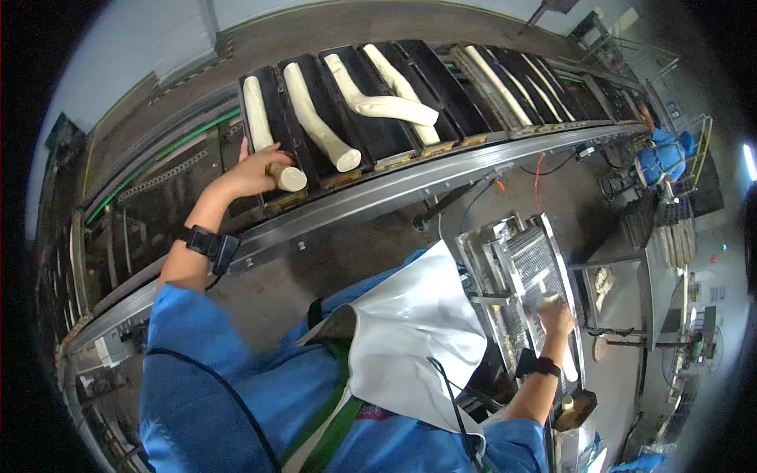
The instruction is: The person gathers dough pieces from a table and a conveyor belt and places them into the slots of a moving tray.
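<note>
So the left hand (251, 174) has its fingers wrapped round the near end of a pale roll (292, 179) lying in the end black tray (277, 106). More pale rolls (318, 126) sit in the neighbouring trays (two of them cross, kinda messy). Right hand (557, 318) is over the ridged metal rack (538, 260), near a whitish piece (550, 299); can't tell if it's gripping that.

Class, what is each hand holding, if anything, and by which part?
The left hand grips the leftmost pale roll just behind its near end. Whether the right hand holds anything cannot be told.
</note>
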`<action>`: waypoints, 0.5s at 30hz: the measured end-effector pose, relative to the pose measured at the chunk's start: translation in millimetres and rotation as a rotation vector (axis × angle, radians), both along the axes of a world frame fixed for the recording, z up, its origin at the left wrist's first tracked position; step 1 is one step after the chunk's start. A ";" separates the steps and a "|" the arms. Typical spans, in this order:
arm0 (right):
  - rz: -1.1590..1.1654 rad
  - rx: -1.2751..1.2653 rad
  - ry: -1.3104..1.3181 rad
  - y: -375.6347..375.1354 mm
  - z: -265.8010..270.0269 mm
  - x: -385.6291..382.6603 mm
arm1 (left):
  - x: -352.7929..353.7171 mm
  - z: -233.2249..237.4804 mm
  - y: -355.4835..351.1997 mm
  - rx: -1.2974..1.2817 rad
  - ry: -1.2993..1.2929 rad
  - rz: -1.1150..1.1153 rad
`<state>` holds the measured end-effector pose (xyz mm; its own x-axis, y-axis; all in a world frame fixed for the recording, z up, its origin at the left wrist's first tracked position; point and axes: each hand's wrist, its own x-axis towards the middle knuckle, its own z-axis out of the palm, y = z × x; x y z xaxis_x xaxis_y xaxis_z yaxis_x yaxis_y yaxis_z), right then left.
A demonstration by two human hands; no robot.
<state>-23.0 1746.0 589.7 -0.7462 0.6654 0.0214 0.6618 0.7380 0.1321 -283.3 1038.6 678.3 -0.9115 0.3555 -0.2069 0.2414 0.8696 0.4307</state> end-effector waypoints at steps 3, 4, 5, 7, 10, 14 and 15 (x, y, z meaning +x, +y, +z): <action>-0.066 0.073 0.292 -44.8 64.1 -22.2 | -2.5 1.8 2.9 -0.068 0.109 -0.207; -0.038 0.110 0.471 -34.2 73.3 -24.2 | -9.6 -7.8 4.6 -0.106 0.131 -0.254; 0.027 -0.011 0.639 -21.0 87.0 -28.2 | -15.7 -16.6 5.8 -0.145 0.153 -0.299; 0.172 -0.258 0.972 4.2 133.8 -39.2 | -15.2 -20.6 5.1 -0.148 0.280 -0.381; 0.122 -0.656 1.354 -60.4 240.6 -65.7 | -15.8 -4.5 5.5 -0.354 0.345 -0.470; 0.594 -1.349 1.437 -91.2 304.6 -129.9 | -22.5 4.0 0.4 -0.484 0.613 -0.573; 0.546 -1.454 1.358 -102.3 308.2 -148.2 | -23.7 4.0 1.7 -0.571 0.593 -0.588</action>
<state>-171.2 1643.7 898.0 -0.7964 0.4644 0.3875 -0.4646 -0.0596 -0.8835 -307.0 1040.3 682.3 -0.6345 0.7708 -0.0572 0.7380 0.5822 -0.3413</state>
